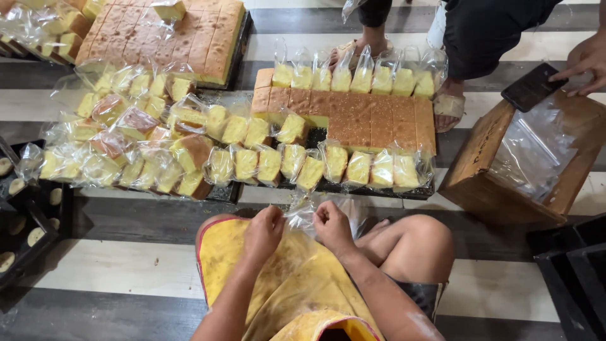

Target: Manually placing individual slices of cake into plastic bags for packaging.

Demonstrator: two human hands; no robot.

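Yellow apron (297, 284), dusted with crumbs, covers the lap of the person seated on the striped floor (126, 265). Just above it the left hand (264, 230) and right hand (332, 227) meet over a clear plastic bag (302, 213); both sets of fingers are pinched shut on the bag's edge, one hand at each side, with the film stretched between them. Whether the bag's mouth is already parted cannot be told.

Step in hand, as judged: opening an empty bag to receive a slice of cake. The next move would call for spreading the mouth wide, freeing one hand, and reaching forward to the tray.

Orientation: the bag lies crumpled, its long axis running roughly left to right between the hands, the loose end trailing to the right toward the bent knee.

Just beyond the hands stands a dark tray (353, 187) holding a slab of cut cake (372, 120), brown on top, with bagged slices (334, 163) standing in rows along its near and far edges. A heap of bagged slices (139, 145) lies to the left, and a second cut slab (170, 35) sits farther back. At right, a wooden box (480, 164) holds a stack of empty bags (536, 151); another person's hand (587, 60) touches a dark phone (533, 86) at its corner.
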